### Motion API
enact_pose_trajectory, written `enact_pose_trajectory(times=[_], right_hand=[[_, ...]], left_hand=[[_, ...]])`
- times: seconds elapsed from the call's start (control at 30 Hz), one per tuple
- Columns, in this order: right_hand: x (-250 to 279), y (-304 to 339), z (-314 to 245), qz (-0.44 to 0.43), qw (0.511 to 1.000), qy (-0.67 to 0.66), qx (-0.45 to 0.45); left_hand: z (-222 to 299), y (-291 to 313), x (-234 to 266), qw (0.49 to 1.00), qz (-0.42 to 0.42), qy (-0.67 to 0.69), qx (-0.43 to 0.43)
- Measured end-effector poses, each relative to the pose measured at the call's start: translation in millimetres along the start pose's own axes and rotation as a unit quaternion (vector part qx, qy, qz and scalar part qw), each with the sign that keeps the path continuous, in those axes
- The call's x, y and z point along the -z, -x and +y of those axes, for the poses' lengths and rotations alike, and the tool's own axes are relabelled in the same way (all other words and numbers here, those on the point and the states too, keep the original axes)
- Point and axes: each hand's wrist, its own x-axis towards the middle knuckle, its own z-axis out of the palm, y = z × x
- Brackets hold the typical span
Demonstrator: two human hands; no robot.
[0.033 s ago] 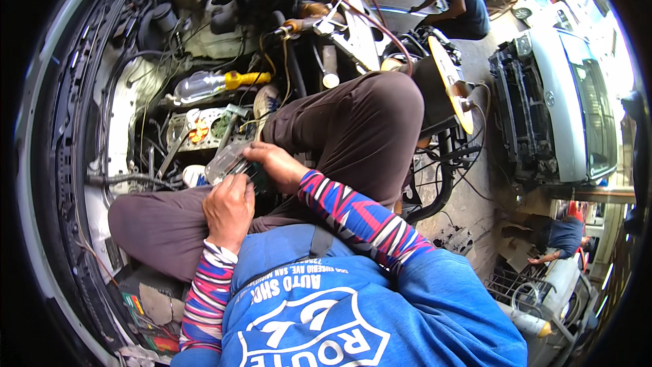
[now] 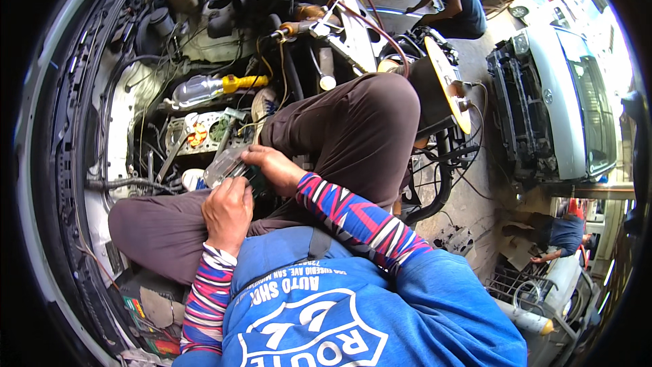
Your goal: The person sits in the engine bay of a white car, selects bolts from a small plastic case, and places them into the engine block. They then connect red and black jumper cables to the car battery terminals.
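Observation:
I sit inside a car's engine bay with my legs in brown trousers point(image 2: 353, 136) folded in front of me. Both hands meet over my lap on a small grey electronic module point(image 2: 223, 167) with a green circuit board showing under it. My left hand point(image 2: 227, 212) grips the module's near side from below. My right hand point(image 2: 272, 166) lies over its right end, fingers curled on it. Striped sleeves cover both forearms.
A clear plastic bottle with a yellow cap point(image 2: 207, 88) lies among hoses and wiring to the far left. A white car's front point(image 2: 550, 95) stands at right. One person crouches at the top point(image 2: 455, 0) and another bends at lower right point(image 2: 564, 234).

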Motion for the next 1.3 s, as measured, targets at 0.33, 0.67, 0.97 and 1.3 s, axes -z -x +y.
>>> enact_pose_trajectory(times=[0.33, 0.67, 0.97, 1.3], right_hand=[[-1, 3, -12, -0.014, 1.000, 0.013, 0.005], [1, 2, -8, -0.008, 0.998, 0.064, 0.022], [-3, 8, -11, -0.028, 0.998, 0.053, 0.016], [-3, 10, -16, -0.018, 0.998, 0.052, -0.012]], left_hand=[[-2, -9, -7, 1.000, 0.011, -0.001, 0.002], [-1, -17, -5, 0.995, 0.024, 0.001, -0.096], [-1, -16, -9, 0.995, 0.000, 0.003, -0.104], [-5, -14, -13, 0.998, 0.016, 0.037, -0.049]])
